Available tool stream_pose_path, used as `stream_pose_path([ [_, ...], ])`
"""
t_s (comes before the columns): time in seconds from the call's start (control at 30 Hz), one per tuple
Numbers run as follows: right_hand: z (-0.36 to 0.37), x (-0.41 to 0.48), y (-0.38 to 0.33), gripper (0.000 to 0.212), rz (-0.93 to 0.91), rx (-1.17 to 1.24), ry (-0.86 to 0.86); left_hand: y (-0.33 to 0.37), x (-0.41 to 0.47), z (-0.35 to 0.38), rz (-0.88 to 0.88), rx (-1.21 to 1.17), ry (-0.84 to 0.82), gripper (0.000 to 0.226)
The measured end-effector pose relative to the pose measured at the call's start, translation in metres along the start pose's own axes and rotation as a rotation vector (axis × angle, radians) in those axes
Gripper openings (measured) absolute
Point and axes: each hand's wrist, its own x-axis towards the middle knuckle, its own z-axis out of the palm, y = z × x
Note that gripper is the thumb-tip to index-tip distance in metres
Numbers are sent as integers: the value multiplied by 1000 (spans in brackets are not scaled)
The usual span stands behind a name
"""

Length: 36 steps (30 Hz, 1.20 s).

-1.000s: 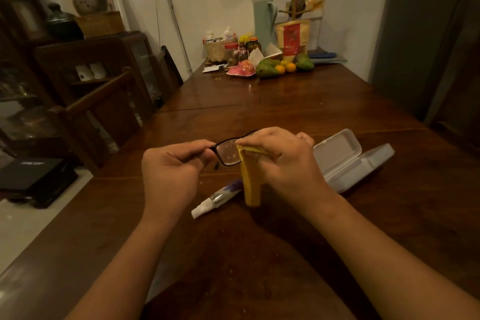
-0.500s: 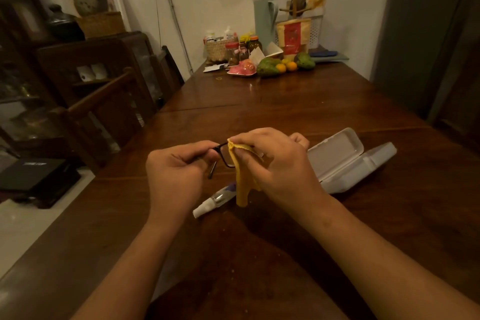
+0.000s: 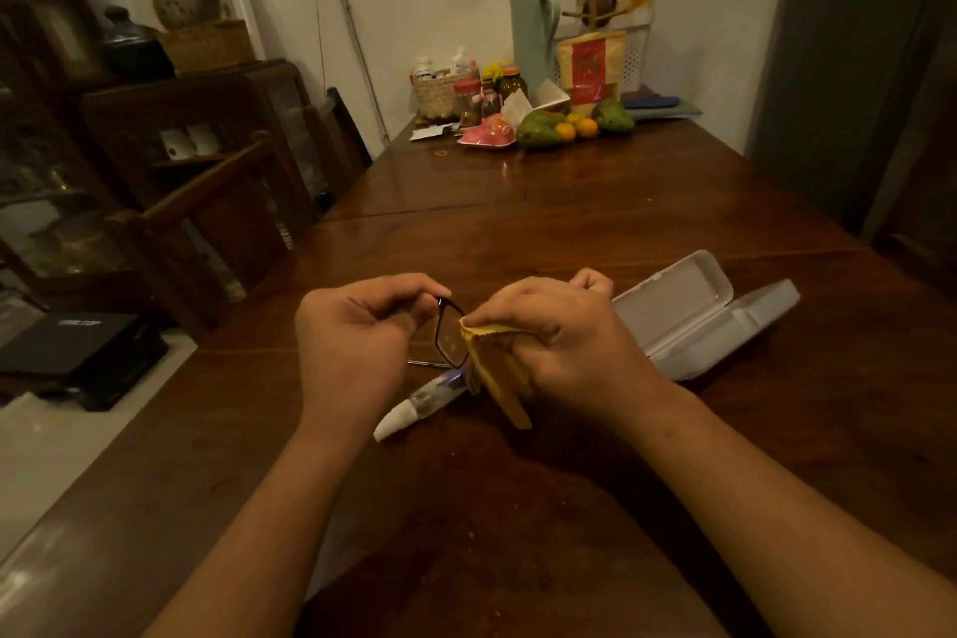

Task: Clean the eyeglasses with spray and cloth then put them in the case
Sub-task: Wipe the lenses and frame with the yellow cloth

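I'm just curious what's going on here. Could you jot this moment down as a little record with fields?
Left hand: pinches the eyeglasses by the frame
Right hand: presses the yellow cloth to a lens
Spray bottle: lying on the table, under the hands
Case: white, open, empty, right of the hands
Stage: wiping; glasses not yet cased

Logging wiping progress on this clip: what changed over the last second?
The glasses have turned in the left hand: the lens that faced the camera now stands nearly edge-on. The right hand keeps the yellow cloth pinched on them, shifted a little along the frame. The spray and open case lie where they were.
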Motion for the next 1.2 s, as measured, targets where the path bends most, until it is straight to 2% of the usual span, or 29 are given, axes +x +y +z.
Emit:
stream_pose_path([
  [0.2, 3, 0, 1, 28, 52, 30, -13, 0, 6, -9, -45, 85, -138, 39],
  [0.43, 6, 1, 3, 25, 93, 29, -23, -6, 10, -14, -269, 272, -364, 23],
  [0.7, 8, 1, 7, 21, 103, 27, -27, -3, 8, -12, -277, 203, -357, 10],
  [0.93, 8, 1, 7, 20, 91, 21, -21, -4, 8, -9, -307, 179, -371, 15],
  [1.2, 6, 1, 3, 23, 68, 19, -6, -9, 9, -7, -300, 114, -291, 17],
])
